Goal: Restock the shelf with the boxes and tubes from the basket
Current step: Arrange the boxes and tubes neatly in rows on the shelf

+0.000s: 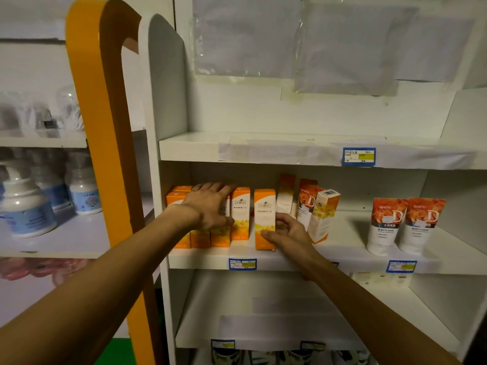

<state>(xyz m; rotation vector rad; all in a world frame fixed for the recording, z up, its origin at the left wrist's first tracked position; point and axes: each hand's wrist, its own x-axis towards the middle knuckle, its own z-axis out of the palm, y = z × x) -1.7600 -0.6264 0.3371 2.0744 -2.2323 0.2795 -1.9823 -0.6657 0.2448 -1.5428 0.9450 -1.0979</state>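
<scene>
An orange box [264, 219] stands on the middle shelf [342, 255], the right hand [286, 230] curled round its side in a firm grip. The left hand [210, 206] lies flat, fingers straight, against the row of orange boxes [208, 238] beside it. Two tubes [405, 225] stand well apart to the right. Labels are too blurred to read.

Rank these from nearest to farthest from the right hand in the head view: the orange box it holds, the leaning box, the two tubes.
From the right hand:
1. Orange box, in its grip, just left.
2. Leaning box, just right.
3. Two tubes, far right on the same shelf.
</scene>
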